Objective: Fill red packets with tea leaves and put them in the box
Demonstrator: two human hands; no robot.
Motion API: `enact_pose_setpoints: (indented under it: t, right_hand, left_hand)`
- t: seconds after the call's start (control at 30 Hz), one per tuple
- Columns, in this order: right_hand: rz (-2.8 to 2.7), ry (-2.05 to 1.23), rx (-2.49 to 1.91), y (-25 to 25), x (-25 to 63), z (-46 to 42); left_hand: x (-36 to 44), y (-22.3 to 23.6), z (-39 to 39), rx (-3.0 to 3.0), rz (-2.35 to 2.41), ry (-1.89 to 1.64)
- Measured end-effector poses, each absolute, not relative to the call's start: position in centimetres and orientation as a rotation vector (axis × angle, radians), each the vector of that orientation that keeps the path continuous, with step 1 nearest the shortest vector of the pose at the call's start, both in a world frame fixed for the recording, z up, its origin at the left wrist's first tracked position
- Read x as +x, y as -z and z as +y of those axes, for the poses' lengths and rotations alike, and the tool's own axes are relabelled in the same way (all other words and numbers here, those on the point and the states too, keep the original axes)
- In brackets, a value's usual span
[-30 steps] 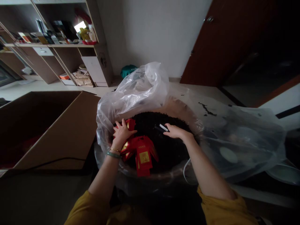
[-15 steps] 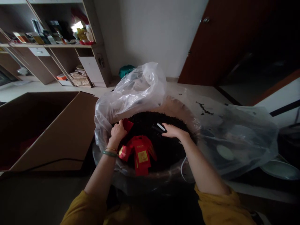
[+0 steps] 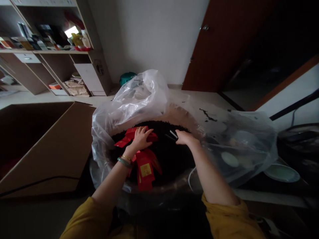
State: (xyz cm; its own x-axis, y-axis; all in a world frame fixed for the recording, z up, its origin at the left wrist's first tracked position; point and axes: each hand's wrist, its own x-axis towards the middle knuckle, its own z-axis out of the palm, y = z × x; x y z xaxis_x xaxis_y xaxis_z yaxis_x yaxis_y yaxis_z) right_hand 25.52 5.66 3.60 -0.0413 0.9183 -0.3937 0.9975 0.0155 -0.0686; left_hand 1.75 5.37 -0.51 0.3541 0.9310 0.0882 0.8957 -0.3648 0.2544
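Note:
My left hand (image 3: 141, 139), with a gold bracelet and a green bangle at the wrist, lies with fingers spread on several red packets (image 3: 122, 141). Closer to me, more red packets (image 3: 147, 181), one with a yellow label, rest on dark loose material that looks like tea leaves (image 3: 171, 162). This material fills a round container lined with a clear plastic bag (image 3: 152, 89). On the right, my right hand (image 3: 183, 137) is closed on a small black object with a white strip (image 3: 172, 134), held just over the leaves. Its exact kind is unclear.
An open cardboard box (image 3: 59, 146) stands at my left. The plastic spreads right over the floor, near a pale dish (image 3: 281, 173). Behind are a shelf unit (image 3: 86, 78), a teal bundle (image 3: 127, 78) and a brown door (image 3: 206, 59). Dark bits lie on the floor.
My left hand has moved right and its fingers have spread over red packets, which now lie fanned out on the leaves. My right hand keeps its hold. The view has shifted slightly right.

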Motion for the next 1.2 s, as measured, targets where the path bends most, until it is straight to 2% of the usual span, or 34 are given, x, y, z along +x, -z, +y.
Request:
enact_pose_setpoints:
  t: [0.1, 0.2, 0.43, 0.6, 0.87, 1.2]
  right_hand:
    - [2.095, 0.455, 2.030, -3.9, 25.3, 6.0]
    - [2.218, 0.444, 2.063, -4.1, 24.7, 6.1]
    - [2.695, 0.693, 1.883, -3.2, 21.5, 5.6]
    - [2.662, 0.633, 1.779, -1.5, 20.5, 5.7]
    - [2.656, 0.632, 1.720, 0.1, 20.9, 6.3]
    - [2.730, 0.697, 1.746, 0.7, 20.3, 6.1]
  left_hand:
    - [0.4, -0.3, 6.4, 2.352, 1.703, -0.397]
    - [-0.4, -1.2, 7.1, 2.284, 1.841, -0.323]
    - [-0.1, -0.6, 6.8, 2.376, 1.677, -0.433]
    - [-1.0, -0.9, 8.6, 2.294, 1.727, -0.394]
    - [-3.2, -2.0, 12.2, 2.059, 1.397, -0.295]
    - [-3.1, -1.6, 13.3, 1.879, 1.434, -0.226]
